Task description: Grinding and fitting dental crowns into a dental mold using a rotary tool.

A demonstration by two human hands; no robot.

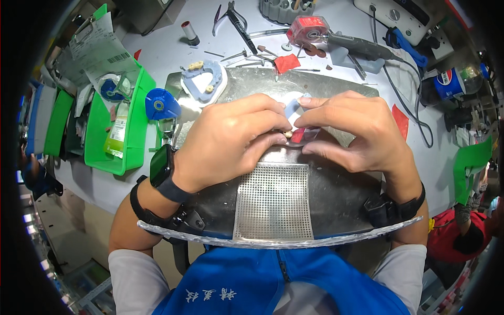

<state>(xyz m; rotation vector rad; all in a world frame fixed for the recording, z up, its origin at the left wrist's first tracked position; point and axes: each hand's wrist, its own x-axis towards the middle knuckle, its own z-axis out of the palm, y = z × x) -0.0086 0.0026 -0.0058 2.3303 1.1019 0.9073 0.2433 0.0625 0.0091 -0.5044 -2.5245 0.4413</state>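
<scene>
Between my hands, over the metal work surface, is a small white and blue-grey dental model (292,109), mostly covered by fingers. My left hand (239,139) is closed at its left side, fingertips beside a small tooth-coloured crown (287,134). My right hand (354,131) has thumb and fingers curled around the right side. A piece of red marking paper (298,135) shows between the fingertips; which hand grips it is hard to tell. Just beyond my left hand, a second dental model (205,83), white and grey-blue with tooth-coloured crowns, rests at the far left of the metal surface.
A perforated metal plate (273,202) lies nearest me. At left stands a green bin (131,128) with a bottle inside. Beyond my hands are pliers (239,29), loose burs, a red paper scrap (287,63), a corded handpiece (362,47) and a red paper dispenser (308,30).
</scene>
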